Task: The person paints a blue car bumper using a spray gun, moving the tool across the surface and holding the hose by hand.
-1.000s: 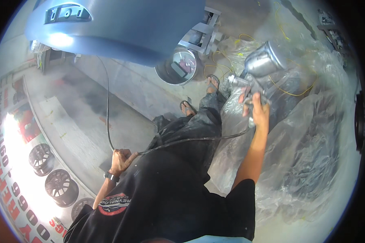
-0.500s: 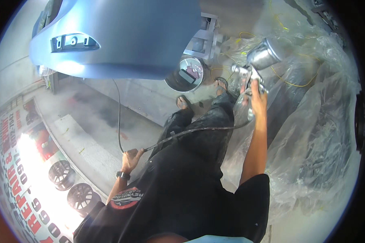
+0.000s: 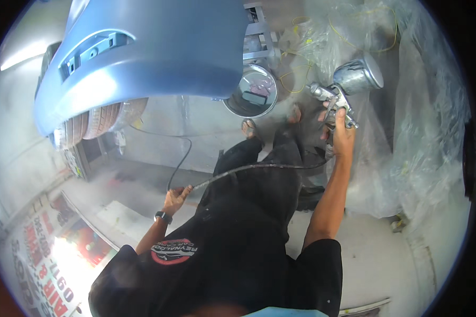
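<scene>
On the right side, the right hand (image 3: 342,129) is wrapped around a silver spray gun (image 3: 330,98) with a metal cup (image 3: 354,76). Nearer the left, the left hand (image 3: 177,199) curls around a black hose (image 3: 264,166) that runs to the spray gun. Farther away, a big blue car part (image 3: 180,42) is left of a round bucket (image 3: 243,109).

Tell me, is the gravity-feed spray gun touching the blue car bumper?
Apart. The head view shows a plain gap between the gravity-feed spray gun and the blue car bumper; part of a silver bucket shows there.
</scene>
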`<action>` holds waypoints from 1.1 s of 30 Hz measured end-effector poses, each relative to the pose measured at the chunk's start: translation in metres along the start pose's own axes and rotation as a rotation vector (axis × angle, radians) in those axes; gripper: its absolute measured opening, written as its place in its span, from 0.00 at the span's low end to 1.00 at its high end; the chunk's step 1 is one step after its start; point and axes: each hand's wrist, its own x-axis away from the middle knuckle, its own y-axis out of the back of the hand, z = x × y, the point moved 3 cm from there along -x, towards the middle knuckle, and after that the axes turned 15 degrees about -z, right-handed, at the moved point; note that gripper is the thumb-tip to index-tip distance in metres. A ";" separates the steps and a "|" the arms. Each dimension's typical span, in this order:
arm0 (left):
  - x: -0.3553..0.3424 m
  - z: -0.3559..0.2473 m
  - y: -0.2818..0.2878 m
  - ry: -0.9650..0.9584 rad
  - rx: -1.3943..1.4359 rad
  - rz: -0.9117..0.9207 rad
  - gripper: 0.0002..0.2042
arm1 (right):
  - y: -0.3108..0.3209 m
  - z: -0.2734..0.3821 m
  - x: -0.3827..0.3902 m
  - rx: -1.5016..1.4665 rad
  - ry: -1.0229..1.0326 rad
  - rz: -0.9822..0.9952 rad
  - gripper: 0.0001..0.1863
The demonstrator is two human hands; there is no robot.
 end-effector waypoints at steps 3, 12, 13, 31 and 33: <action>0.010 0.017 -0.009 -0.038 -0.148 0.061 0.35 | 0.012 -0.026 0.020 -0.140 -0.079 0.067 0.32; 0.016 -0.036 -0.028 -0.124 -0.410 0.221 0.32 | 0.007 -0.165 0.017 -0.334 -0.113 0.232 0.32; 0.008 -0.041 -0.032 -0.154 -0.455 0.235 0.32 | 0.005 -0.177 0.015 -0.340 -0.074 0.242 0.32; -0.081 -0.096 -0.191 -0.828 -0.768 0.364 0.25 | -0.089 -0.292 -0.048 -0.795 0.021 0.242 0.32; -0.082 -0.096 -0.189 -0.912 -0.787 0.303 0.24 | -0.097 -0.293 -0.056 -0.837 0.023 0.173 0.28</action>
